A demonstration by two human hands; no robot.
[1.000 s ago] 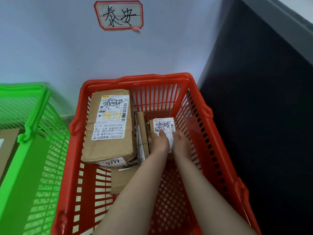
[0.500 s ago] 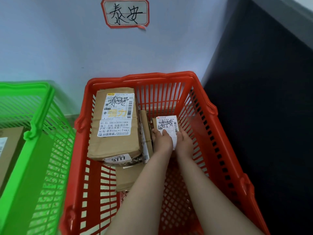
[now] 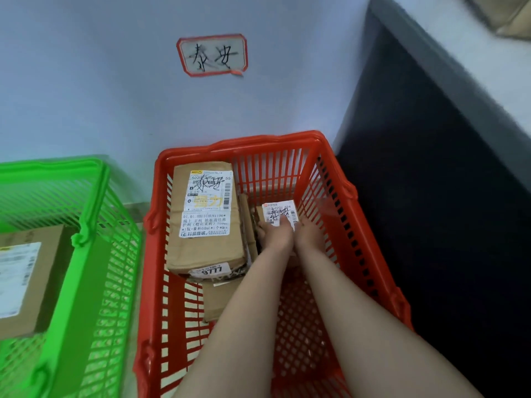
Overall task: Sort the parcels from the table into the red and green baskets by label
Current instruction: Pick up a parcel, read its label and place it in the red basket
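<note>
Both my arms reach down into the red basket (image 3: pixel 244 145). My left hand (image 3: pixel 277 237) and my right hand (image 3: pixel 310 235) hold a small cardboard parcel (image 3: pixel 278 214) with a white handwritten label, low inside the basket near its right wall. My fingers curl round its near edge. A large brown parcel (image 3: pixel 205 219) with white labels lies to the left of it in the same basket, on top of other flat cardboard parcels (image 3: pixel 218 300). The green basket (image 3: pixel 92 196) stands to the left with one brown parcel (image 3: pixel 26 280) in it.
A red-framed handwritten sign (image 3: pixel 212 56) hangs on the pale wall above the red basket. A dark table side (image 3: pixel 445 196) rises on the right, with its light top (image 3: pixel 474 47) and a brown parcel (image 3: pixel 508 15) at the far corner.
The view has tilted up, so the baskets sit lower in the frame. My hands stay on the small parcel at the same place in the red basket.
</note>
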